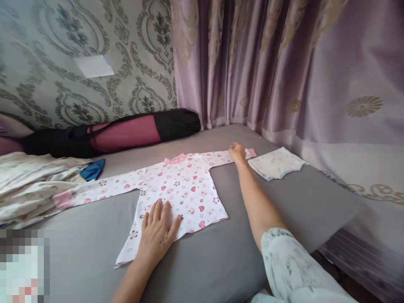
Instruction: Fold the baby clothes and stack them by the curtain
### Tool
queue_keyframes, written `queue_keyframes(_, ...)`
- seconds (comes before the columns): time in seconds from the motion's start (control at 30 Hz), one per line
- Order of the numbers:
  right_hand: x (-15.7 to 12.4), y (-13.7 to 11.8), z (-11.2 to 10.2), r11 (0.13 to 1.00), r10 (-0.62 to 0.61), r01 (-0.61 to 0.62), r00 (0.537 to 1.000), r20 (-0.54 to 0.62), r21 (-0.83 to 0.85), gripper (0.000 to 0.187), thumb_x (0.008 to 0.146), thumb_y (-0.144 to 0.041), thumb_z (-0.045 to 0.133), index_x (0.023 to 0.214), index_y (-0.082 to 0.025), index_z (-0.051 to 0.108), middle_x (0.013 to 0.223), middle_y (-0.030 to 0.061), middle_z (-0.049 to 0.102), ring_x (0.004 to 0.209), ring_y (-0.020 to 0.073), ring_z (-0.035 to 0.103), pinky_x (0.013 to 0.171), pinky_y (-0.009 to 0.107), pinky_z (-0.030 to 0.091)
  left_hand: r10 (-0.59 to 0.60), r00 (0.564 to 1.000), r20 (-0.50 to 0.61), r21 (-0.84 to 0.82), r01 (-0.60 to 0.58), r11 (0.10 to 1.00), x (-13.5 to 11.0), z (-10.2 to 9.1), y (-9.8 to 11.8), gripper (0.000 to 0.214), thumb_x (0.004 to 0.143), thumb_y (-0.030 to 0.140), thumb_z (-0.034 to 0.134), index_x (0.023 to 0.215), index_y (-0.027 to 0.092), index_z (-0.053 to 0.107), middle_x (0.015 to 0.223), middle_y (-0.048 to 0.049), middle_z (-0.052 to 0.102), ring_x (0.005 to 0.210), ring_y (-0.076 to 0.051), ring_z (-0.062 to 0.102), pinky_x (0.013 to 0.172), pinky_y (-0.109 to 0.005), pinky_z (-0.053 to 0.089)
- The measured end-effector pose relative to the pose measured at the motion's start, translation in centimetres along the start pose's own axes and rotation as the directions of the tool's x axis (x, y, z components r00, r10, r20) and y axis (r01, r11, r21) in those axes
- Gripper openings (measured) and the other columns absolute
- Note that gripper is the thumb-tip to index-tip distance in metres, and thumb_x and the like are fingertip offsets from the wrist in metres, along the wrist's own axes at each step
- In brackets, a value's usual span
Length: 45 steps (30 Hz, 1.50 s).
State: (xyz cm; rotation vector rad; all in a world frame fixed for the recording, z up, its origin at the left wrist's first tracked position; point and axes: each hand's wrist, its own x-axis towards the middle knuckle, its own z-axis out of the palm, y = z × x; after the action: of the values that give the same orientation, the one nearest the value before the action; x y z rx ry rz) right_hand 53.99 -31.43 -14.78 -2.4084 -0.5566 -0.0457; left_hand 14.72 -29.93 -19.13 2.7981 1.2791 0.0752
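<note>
Now, a thin white cloth shirt [186, 185] with pink cuffs [64, 200] lies flat on smooth gray bedding [205, 269]. The left hand [158, 229] rests spread on it; the right hand [236, 151] bends over a sleeve [217, 158], grip unclear. A small pale cloth [277, 164] lies just beside.

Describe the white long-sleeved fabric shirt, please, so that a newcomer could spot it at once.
On the grey fabric surface, find the left hand; beneath it lies the white fabric shirt, sleeves outspread. Its pink collar, pink cuffs and red heart print set it apart from the small whitish garment and crumpled cream cloth.
</note>
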Motion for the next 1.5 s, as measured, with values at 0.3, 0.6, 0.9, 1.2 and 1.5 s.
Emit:
queue_keyframes(0.3, 2.5, 5.0, 1.4, 0.935, 0.113, -0.171, 0.974, -0.197, -0.310, 0.041, 0.084, -0.024, 0.051, 0.121, -0.007, 0.057, 0.132, 0.0248, 0.050, 0.130, 0.0361, 0.036, 0.103, 0.057, 0.022, 0.090, 0.995, 0.036, 0.041, -0.091, 0.995, 0.9, -2.1, -0.1, 0.059, 0.090, 0.055, 0.036, 0.139, 0.022, 0.048, 0.141, -0.0177, 0.046, 0.132, -0.034, 0.039, 0.104, -0.048, 0.034)
queue_keyframes(0.6, 3.4, 5.9, 1.2, 0.917, 0.235, -0.256, 0.966, -0.103, -0.305, 0.041, 0.085, -0.030, 0.052, 0.119, -0.008, 0.058, 0.124, 0.0240, 0.054, 0.119, 0.0354, 0.047, 0.099, 0.054, 0.025, 0.257, 0.963, 0.086, -0.310, -0.219, 0.925, 11.2, -5.2, 0.8, 0.035, 0.090, 0.039, 0.037, 0.077, 0.020, 0.063, 0.077, -0.0055, 0.063, 0.069, -0.018, 0.058, 0.064, -0.027, 0.042)
queue_keyframes(0.9, 3.7, 6.1, 0.0, 0.947, 0.245, -0.276, 0.952, -0.185, -0.167, 0.034, 0.086, -0.011, 0.041, 0.113, -0.012, 0.061, 0.119, 0.0187, 0.058, 0.114, 0.0322, 0.051, 0.094, 0.047, 0.032, 0.287, 0.952, -0.108, -0.408, -0.306, 0.860, 25.6, -2.6, 7.1, 0.027, 0.085, 0.020, 0.045, 0.089, 0.017, 0.071, 0.090, -0.0059, 0.072, 0.081, -0.018, 0.063, 0.080, -0.028, 0.047)
queue_keyframes(1.2, 3.7, 5.9, -0.5, 0.934, 0.299, -0.326, 0.938, -0.176, -0.147, 0.037, 0.084, -0.013, 0.049, 0.120, -0.010, 0.056, 0.121, 0.0194, 0.059, 0.116, 0.0318, 0.052, 0.095, 0.046, 0.034, 0.273, 0.961, 0.032, -0.347, -0.245, 0.905, 30.3, -0.8, 10.0, 0.026, 0.085, 0.017, 0.050, 0.099, 0.015, 0.072, 0.102, -0.0081, 0.072, 0.092, -0.019, 0.064, 0.085, -0.027, 0.047)
queue_keyframes(1.5, 5.1, 6.4, -3.2, 0.959, 0.284, -0.284, 0.948, -0.144, 0.018, 0.017, 0.079, -0.026, 0.059, 0.087, -0.018, 0.072, 0.100, 0.0121, 0.068, 0.103, 0.0311, 0.061, 0.094, 0.047, 0.041, 0.190, 0.981, 0.030, -0.299, -0.173, 0.939, 31.3, -0.4, 10.2, 0.018, 0.083, 0.022, 0.056, 0.088, 0.019, 0.074, 0.095, -0.0082, 0.073, 0.094, -0.022, 0.064, 0.086, -0.031, 0.046)
